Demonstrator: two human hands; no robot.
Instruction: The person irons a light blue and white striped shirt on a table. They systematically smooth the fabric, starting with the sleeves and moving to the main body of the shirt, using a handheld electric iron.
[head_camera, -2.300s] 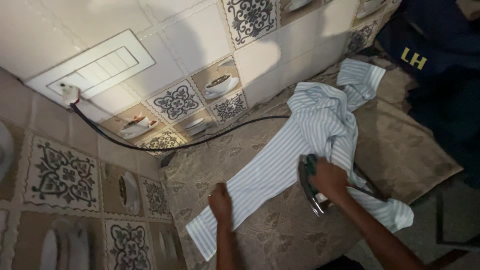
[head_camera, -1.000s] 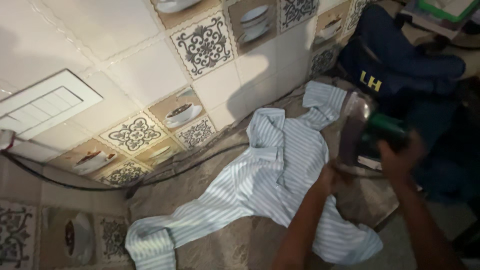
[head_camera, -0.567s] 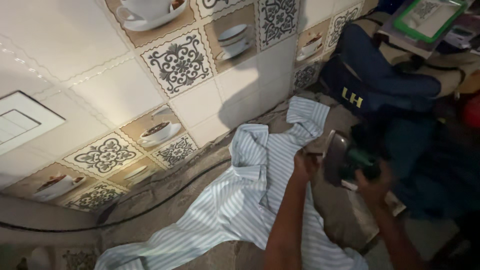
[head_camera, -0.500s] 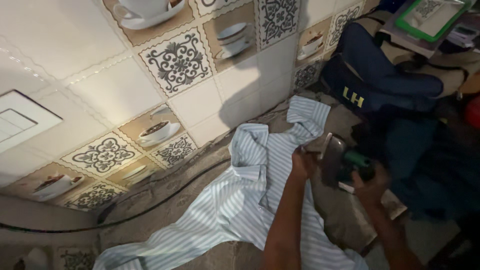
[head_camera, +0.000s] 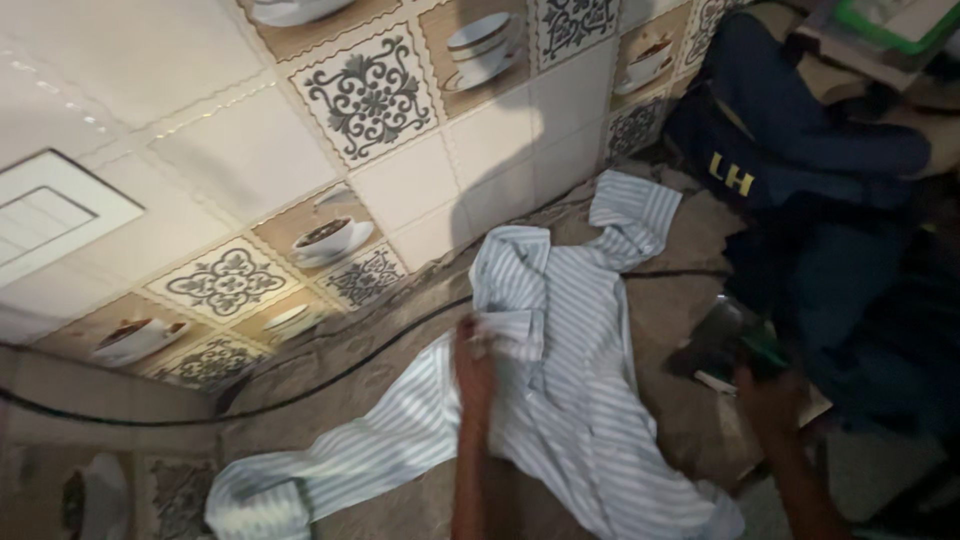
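We note the striped shirt (head_camera: 560, 400) lying crumpled and partly spread on the surface (head_camera: 680, 300), collar end toward the tiled wall (head_camera: 300, 150), one sleeve trailing to the lower left. We judge it thin woven cotton: light, limp, with no stiffness of its own, apt to bunch when dragged. It is best taken at a seam, the collar or a cuff and drawn flat rather than lifted by the middle.

Our left hand (head_camera: 476, 352) rests on the cloth near the collar, fingers closed over a fold; how firmly it pinches we cannot tell.

Our right hand (head_camera: 768, 385) is at the green handle of the iron (head_camera: 728, 345), just beside the shirt's right edge, apparently gripping it, though the dim light hides the fingers. The iron we judge heavy, rigid and smooth-soled, to be held by the handle only.

A brown patterned cloth, textured and matte, covers the surface. A black cord (head_camera: 330, 375) runs along the wall's foot. The tiles are glossy and hard. A dark blue bag (head_camera: 800, 140), soft-sided, stands at the far right.
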